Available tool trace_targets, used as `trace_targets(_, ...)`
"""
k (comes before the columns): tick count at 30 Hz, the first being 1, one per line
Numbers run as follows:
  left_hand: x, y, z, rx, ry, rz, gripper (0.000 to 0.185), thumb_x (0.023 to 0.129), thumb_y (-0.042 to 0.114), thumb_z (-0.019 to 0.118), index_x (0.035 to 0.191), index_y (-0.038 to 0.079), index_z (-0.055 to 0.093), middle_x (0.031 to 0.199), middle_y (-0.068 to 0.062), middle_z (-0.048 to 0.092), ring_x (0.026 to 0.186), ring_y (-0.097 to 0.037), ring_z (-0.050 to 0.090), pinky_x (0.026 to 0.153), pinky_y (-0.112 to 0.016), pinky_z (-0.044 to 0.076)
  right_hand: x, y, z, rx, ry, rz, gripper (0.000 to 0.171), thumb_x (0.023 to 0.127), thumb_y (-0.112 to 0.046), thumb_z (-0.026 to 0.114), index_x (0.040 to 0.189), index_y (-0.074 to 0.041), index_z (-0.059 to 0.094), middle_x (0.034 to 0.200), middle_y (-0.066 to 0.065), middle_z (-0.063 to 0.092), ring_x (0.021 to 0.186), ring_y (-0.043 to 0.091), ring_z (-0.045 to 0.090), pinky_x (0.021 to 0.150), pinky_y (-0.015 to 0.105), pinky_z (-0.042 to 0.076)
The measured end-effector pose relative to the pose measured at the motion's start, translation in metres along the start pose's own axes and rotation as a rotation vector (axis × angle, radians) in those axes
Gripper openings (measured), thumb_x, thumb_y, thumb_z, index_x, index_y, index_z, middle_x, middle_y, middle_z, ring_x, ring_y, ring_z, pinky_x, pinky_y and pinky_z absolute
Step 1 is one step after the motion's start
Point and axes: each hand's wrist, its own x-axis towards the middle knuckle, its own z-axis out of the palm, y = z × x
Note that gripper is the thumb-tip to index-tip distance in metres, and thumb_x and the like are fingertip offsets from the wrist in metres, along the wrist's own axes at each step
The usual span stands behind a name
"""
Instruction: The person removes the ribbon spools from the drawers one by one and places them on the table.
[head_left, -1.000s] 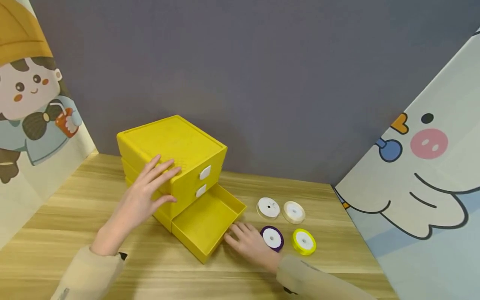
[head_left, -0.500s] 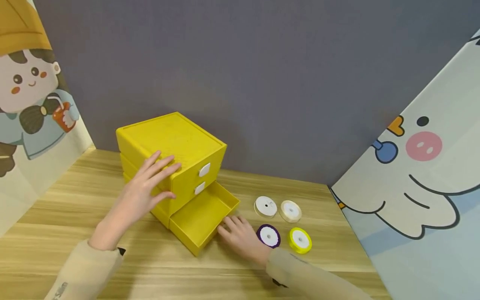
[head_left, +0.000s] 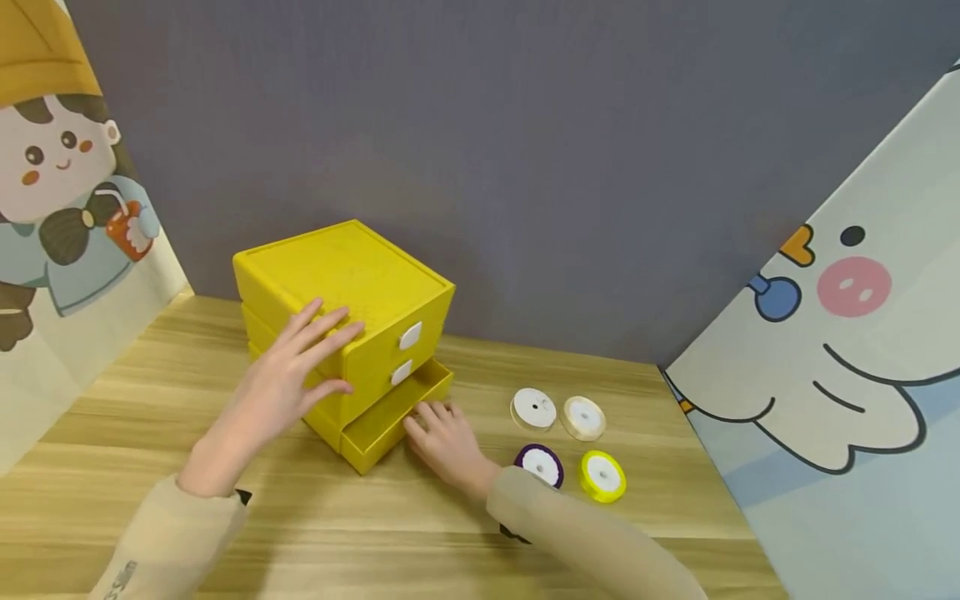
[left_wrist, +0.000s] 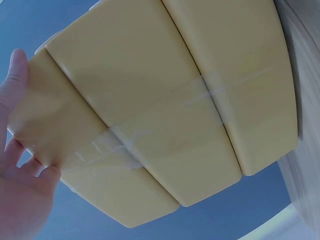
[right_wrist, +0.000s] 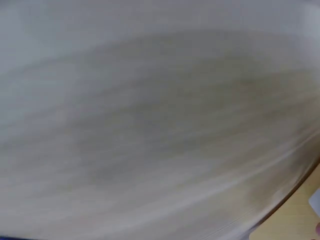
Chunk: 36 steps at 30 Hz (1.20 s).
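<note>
A yellow three-drawer box (head_left: 352, 275) stands on the wooden table (head_left: 375, 533). My left hand (head_left: 292, 375) rests flat, fingers straight, on the box's top front corner and side; the left wrist view shows the box's yellow side (left_wrist: 165, 100) with fingertips (left_wrist: 17, 65) at its edge. The bottom drawer (head_left: 375, 425) sticks out only a little. My right hand (head_left: 442, 433) presses its straight fingers against that drawer's front. Ribbon spools lie to the right: white (head_left: 534, 408), cream (head_left: 584, 417), purple (head_left: 542, 465) and yellow-green (head_left: 603, 475). The right wrist view is only blur.
Cartoon panels stand at the left (head_left: 67, 208) and right (head_left: 840, 350) of the table, with a grey wall (head_left: 525, 150) behind. The spools lie between the box and the right panel.
My right hand has pushed the bottom drawer back, from wide open to nearly closed, moving left with it. The left hand has stayed on the box.
</note>
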Motion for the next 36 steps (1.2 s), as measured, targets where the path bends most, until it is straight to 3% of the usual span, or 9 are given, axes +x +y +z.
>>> trace_targets(13,0.002,0.000,-0.002,0.049,-0.011,0.023,0.079,0.061,0.021,0.084,0.135,0.015,0.054,0.140,-0.014,0.053,0.135,-0.041,0.040,0.087,-0.052,0.056,0.027,-0.010,0.014,-0.021,-0.069,0.097,0.023,0.079,-0.032,0.075,0.092,-0.021,0.060,0.096,-0.006,0.060,0.088,0.011,0.061,0.076,0.025,0.050)
trace_targets(21,0.000,0.000,-0.001,0.043,-0.005,0.014,0.081,0.062,0.020,0.084,0.136,0.017,0.054,0.141,-0.013,0.053,0.136,-0.040,0.040,0.092,-0.053,0.054,0.035,-0.018,0.020,-0.021,-0.027,0.163,0.012,0.084,-0.031,0.071,0.086,-0.022,0.062,0.088,-0.009,0.061,0.084,0.010,0.060,0.076,0.025,0.050)
trace_targets(33,0.000,0.002,-0.001,0.024,-0.006,-0.003,0.080,0.062,0.018,0.085,0.136,0.017,0.054,0.142,-0.014,0.051,0.139,-0.039,0.037,0.096,-0.056,0.051,0.036,-0.021,0.023,-0.042,0.009,0.196,0.016,0.082,-0.034,0.073,0.085,-0.022,0.063,0.088,-0.009,0.061,0.085,0.011,0.060,0.076,0.026,0.049)
trace_targets(36,0.000,0.003,0.000,0.019,-0.010,-0.008,0.079,0.062,0.017,0.085,0.136,0.017,0.054,0.143,-0.014,0.051,0.140,-0.038,0.036,0.103,-0.056,0.046,0.036,-0.021,0.023,-0.029,0.003,0.211,0.015,0.083,-0.034,0.072,0.086,-0.022,0.062,0.088,-0.008,0.060,0.086,0.011,0.059,0.077,0.027,0.049)
